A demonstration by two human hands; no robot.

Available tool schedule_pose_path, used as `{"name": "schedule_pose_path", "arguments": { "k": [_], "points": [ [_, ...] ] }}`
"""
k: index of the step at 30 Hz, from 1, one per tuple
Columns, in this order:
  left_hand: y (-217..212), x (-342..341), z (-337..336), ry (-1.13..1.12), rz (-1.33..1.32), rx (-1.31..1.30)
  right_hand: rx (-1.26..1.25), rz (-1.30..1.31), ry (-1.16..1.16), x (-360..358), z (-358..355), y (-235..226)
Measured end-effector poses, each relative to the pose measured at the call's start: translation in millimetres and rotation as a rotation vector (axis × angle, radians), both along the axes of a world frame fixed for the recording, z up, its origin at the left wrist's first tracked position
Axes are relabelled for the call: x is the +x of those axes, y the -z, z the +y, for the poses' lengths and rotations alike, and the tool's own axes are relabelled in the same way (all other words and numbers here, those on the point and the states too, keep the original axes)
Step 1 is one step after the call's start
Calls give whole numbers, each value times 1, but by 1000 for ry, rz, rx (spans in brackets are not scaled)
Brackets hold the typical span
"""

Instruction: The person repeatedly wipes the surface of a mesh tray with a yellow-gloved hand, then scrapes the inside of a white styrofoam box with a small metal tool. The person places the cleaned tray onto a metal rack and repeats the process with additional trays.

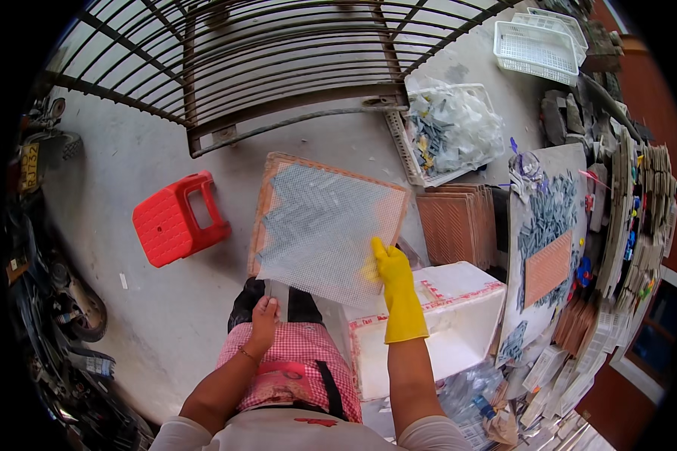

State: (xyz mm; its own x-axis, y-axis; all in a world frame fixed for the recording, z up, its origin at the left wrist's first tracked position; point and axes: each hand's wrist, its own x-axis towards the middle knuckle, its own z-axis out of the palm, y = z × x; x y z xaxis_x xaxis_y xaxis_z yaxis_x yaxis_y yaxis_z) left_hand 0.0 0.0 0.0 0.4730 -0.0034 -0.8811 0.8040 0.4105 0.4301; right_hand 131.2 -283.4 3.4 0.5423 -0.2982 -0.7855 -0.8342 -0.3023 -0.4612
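Observation:
In front of me is a square orange-brown tray (260, 218) with grey strip tiles (308, 197) laid in a herringbone pattern. White mesh sheet (331, 259) lies over them and reaches past the tray's near edge. My right hand (393, 274), in a yellow rubber glove, grips the mesh at its right side. The thumb is on top, and yellow fingers show through from underneath. Bare and closed, my left hand (264, 317) is over my lap, just below the tray. A pale, flat piece (277, 289) shows at its fingers, too indistinct to name.
A red plastic stool (169, 218) stands left. Ahead is a barred metal rack (293, 113). At right are a white foam box (429, 323), stacked orange-brown trays (459, 225), a crate (405, 146) of tiles and plastic, and a board (564, 161) with loose grey tiles. Motorbikes (60, 331) line the left.

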Motion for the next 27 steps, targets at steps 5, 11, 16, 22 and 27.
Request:
{"name": "schedule_pose_path", "arguments": {
  "k": [5, 11, 16, 22, 27],
  "points": [
    [10, -12, -7, -46, 26, 26, -136, 64, -46, -7, -7, 5],
    [1, -8, 2, -53, 46, 8, -124, 82, -51, -3, 11, -18],
    [2, -9, 4, -11, 59, 7, -252, -35, -191, 0, 5, -9],
    [6, -14, 5, 35, 44, -19, -351, -241, -580, -2, -6, 5],
    [8, -12, 4, 26, 44, -26, -417, -358, -778, -13, -7, 12]
  ]
}}
